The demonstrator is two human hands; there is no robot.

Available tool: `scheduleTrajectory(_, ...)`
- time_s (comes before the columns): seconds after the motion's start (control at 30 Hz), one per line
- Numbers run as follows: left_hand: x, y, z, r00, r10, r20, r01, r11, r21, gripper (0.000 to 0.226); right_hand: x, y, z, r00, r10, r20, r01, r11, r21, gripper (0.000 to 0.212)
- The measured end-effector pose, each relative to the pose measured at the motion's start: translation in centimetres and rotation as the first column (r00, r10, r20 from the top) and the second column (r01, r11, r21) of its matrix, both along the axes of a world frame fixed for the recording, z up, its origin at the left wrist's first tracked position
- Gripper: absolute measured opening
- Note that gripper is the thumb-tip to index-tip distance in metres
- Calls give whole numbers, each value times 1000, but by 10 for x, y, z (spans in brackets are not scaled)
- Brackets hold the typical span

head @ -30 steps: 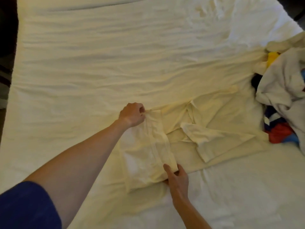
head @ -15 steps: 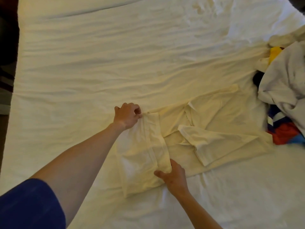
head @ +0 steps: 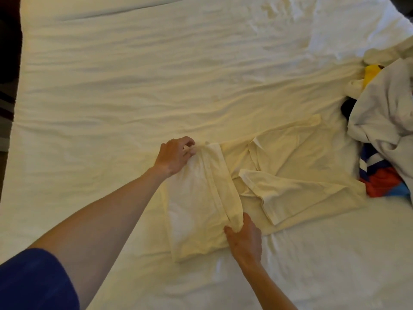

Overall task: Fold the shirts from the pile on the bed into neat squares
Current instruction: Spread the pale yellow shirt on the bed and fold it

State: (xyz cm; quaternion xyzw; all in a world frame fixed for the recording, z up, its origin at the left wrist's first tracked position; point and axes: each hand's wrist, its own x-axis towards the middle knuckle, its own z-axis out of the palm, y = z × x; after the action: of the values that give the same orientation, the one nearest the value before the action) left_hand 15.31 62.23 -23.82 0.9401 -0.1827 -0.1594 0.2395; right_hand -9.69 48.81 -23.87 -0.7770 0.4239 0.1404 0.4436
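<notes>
Head view: 1 cream shirt [head: 279, 175] lies on the bed [head: 134, 86], left of the pile [head: 384, 121].
Left hand [head: 174, 156]: fingers pinch the folded edge's far corner.
Right hand [head: 244, 238]: grips the near corner.
Handling: likely light, limp, crease-prone; take hold at corners and hems.

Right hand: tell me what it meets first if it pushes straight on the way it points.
Probably the cream shirt: the right hand already pinches its folded edge, and more shirt lies beyond.
</notes>
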Motion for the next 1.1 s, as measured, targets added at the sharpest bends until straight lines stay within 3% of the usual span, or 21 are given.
scheduleTrajectory(0.07,-3,15,1,977,-98,190,96,995,15,17,1,12,7,988,128,-82,-149,919,-366,65)
scheduleTrajectory(0.1,-5,25,2,942,-174,288,171,985,34,21,1,20,7,979,201,-41,-194,845,-499,67)
scheduleTrajectory(0.13,-6,34,2,897,-256,360,252,966,59,27,0,29,6,961,271,51,-192,790,-582,61)
scheduleTrajectory(0.2,-10,50,1,822,-421,385,401,906,134,36,2,51,4,884,411,222,-216,782,-585,35)
scheduleTrajectory(0.3,-19,62,-2,726,-622,294,565,783,262,46,9,83,2,830,522,196,-389,794,-467,30)
scheduleTrajectory(0.43,-22,80,-8,650,-750,122,654,634,414,69,19,109,4,775,622,-110,-626,734,-262,59)
scheduleTrajectory(0.5,-22,86,-4,656,-754,30,648,583,490,80,21,116,6,741,645,-188,-671,699,-246,64)
scheduleTrajectory(0.63,-28,87,-4,693,-713,-108,609,498,617,88,20,124,13,740,646,-187,-669,675,-311,33)
scheduleTrajectory(0.7,-28,87,-7,702,-708,-82,605,531,594,75,21,121,12,760,630,-159,-648,715,-262,23)
scheduleTrajectory(0.83,-21,100,-5,608,-785,119,638,573,514,50,26,108,18,869,483,-109,-492,868,-72,17)
scheduleTrajectory(0.9,-15,109,9,613,-783,108,641,573,511,43,29,104,25,908,414,-62,-410,909,68,9)
scheduleTrajectory(1.03,-3,117,58,717,-698,2,527,543,654,41,40,103,54,942,326,76,-324,830,454,5)
scheduleTrajectory(1.1,4,103,86,769,-637,59,461,615,640,35,45,96,73,966,231,118,-255,763,594,5)
